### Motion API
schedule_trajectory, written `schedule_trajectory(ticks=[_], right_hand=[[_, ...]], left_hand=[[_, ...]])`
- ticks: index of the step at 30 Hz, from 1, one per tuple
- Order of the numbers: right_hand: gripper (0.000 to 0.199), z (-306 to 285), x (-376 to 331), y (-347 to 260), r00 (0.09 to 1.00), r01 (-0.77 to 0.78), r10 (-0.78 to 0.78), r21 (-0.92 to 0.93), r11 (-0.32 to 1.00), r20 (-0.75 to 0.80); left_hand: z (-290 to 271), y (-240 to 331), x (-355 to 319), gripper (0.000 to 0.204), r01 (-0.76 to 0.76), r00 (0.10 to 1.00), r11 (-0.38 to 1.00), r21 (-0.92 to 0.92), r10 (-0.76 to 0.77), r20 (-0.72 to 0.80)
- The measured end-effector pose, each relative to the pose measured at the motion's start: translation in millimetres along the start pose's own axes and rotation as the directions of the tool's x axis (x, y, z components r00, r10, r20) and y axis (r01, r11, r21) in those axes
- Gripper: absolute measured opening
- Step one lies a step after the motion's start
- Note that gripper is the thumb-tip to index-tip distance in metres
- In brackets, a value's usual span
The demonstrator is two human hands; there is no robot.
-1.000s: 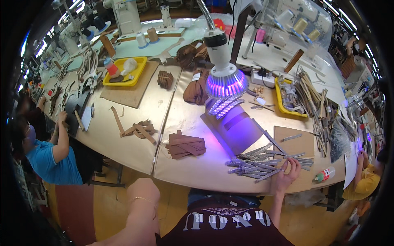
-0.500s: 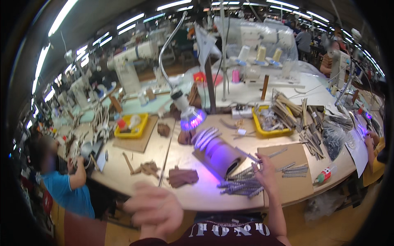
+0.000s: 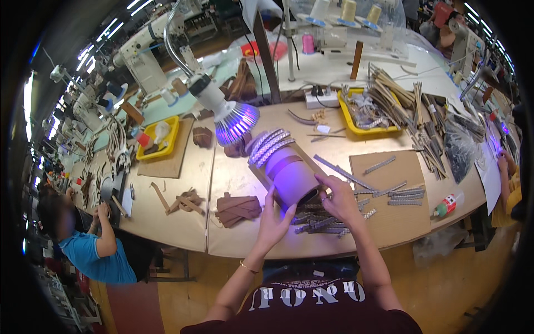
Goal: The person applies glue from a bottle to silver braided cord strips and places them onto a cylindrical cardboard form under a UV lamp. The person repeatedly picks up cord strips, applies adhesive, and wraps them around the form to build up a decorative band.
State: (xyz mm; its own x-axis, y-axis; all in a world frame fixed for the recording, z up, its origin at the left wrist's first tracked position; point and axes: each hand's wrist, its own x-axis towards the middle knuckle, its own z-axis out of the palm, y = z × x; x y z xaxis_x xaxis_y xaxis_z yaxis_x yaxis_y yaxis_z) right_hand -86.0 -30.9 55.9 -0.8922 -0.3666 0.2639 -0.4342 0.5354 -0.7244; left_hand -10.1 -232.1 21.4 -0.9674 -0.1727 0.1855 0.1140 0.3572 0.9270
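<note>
A tan cylinder [image 3: 290, 177] with a brown band lies tilted on a brown base, its open end toward me. Grey braided strips [image 3: 270, 147] drape over its far end. My left hand [image 3: 273, 221] cups the near left side, thumb at the lower rim. My right hand [image 3: 339, 201] grips the near right side, fingers at the rim; whether a small piece is pinched there is hidden. Just beyond, a lamp [image 3: 236, 123] throws violet light on the cylinder. More braided strips [image 3: 322, 220] lie piled under and beside my right hand.
Brown strap bundles [image 3: 238, 210] lie left of the cylinder. Cardboard [image 3: 397, 225] with short braided strips is at right, near a small bottle [image 3: 445, 206]. Yellow trays [image 3: 370, 131] and loose strips stand farther back. A co-worker in blue [image 3: 94, 253] works at left; another person's arm shows at right.
My left hand has come from the near left, where it was blurred and raised, to the cylinder. My right hand has moved left from the loose strips onto the cylinder's rim. The view has tilted down.
</note>
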Motion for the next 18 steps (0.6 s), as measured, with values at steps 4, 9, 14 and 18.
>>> schedule_trajectory(ticks=[4, 9, 14, 18], right_hand=[[0.050, 6.6, -21.2, -21.1, 0.999, -0.034, 0.034, -0.014, 0.999, -0.014], [0.056, 14.5, -34.3, -28.5, 0.998, -0.016, 0.024, 0.138, 0.990, -0.051], [0.056, 20.8, -37.7, -24.6, 0.998, 0.062, -0.064, 0.121, 0.991, 0.016], [0.055, 26.1, -42.1, -23.9, 0.999, -0.017, 0.027, 0.260, 0.966, -0.034]], left_hand=[[-5.6, 7.2, 3.0, 0.081, -0.001, 0.997, 0.998, -0.064, 0.006, 0.079], [-21.2, -8.2, 11.9, 0.085, -0.057, 0.993, 0.993, -0.104, 0.067, 0.100], [-16.5, -21.3, -5.5, 0.080, -0.222, 0.955, 0.912, 0.344, 0.275, -0.113], [-10.3, -29.4, -35.7, 0.069, -0.236, 0.859, 0.666, 0.708, 0.484, -0.169]])
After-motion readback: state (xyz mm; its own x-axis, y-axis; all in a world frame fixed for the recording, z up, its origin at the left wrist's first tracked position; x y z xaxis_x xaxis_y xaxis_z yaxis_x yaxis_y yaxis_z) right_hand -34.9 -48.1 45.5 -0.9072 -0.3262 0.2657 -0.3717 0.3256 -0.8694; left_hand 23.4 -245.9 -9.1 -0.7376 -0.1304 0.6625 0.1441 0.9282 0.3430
